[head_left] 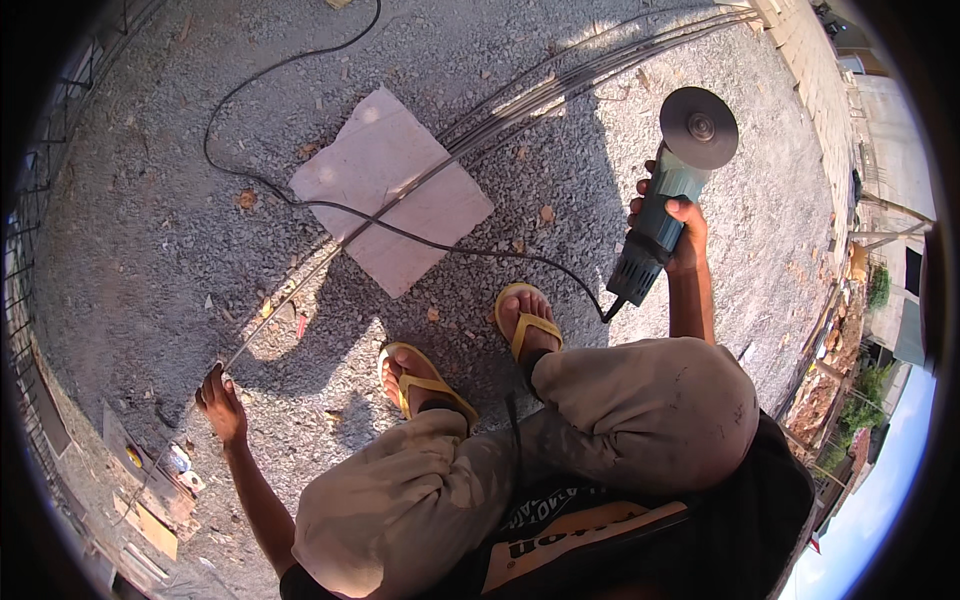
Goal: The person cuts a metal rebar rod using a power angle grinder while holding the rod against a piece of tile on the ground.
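My right hand [688, 232] is wrapped round the body of a dark green angle grinder [655, 225], lifted off to the right of my feet. Its dark cutting disc [690, 118] points away from me. Out to the left, my left hand [222, 405] is closed on a thin steel rod [285, 300]. That rod runs up to the right, across a pale square slab [375, 145], and joins a bundle of long rods [560, 88]. The grinder's black cord [480, 251] leaves its rear end and passes over the slab and rods.
Grey gravel [130, 240] covers the ground. My feet in yellow flip-flops [425, 382] stand just below the slab. Steel bar frames [25, 270] line the left rim. Boards [150, 525] lie at the lower left, and pale blocks [800, 60] edge the right.
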{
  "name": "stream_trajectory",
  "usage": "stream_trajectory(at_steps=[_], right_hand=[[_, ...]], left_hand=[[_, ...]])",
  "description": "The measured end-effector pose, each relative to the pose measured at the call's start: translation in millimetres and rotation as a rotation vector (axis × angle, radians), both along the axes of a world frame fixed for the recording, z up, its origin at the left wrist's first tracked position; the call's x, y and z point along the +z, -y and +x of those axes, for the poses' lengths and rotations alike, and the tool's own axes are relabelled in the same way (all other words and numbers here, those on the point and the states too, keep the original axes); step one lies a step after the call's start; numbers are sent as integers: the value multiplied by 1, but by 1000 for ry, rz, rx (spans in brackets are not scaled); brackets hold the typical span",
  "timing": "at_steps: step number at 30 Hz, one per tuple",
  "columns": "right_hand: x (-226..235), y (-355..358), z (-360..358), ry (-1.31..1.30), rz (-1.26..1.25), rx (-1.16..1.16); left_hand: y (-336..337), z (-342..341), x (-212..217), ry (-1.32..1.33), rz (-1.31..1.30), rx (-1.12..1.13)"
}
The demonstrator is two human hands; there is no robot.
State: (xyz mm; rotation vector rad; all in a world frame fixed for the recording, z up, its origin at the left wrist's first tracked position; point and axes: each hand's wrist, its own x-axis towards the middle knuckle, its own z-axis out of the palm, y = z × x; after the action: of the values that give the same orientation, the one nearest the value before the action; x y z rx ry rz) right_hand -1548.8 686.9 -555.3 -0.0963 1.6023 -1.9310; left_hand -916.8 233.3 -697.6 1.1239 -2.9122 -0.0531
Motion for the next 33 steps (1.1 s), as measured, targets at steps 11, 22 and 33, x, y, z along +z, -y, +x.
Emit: stream_trajectory(at_steps=[11,22,33], right_hand=[[0,3,-2,26,77,-4],[33,44,5,-33,-54,29],[21,11,13,-2,56,53]], left_hand=[[-27,-111,49,-151,211,62],[-76,-233,66,-273,89,-122],[7,-21,-20,-178,259,-13]])
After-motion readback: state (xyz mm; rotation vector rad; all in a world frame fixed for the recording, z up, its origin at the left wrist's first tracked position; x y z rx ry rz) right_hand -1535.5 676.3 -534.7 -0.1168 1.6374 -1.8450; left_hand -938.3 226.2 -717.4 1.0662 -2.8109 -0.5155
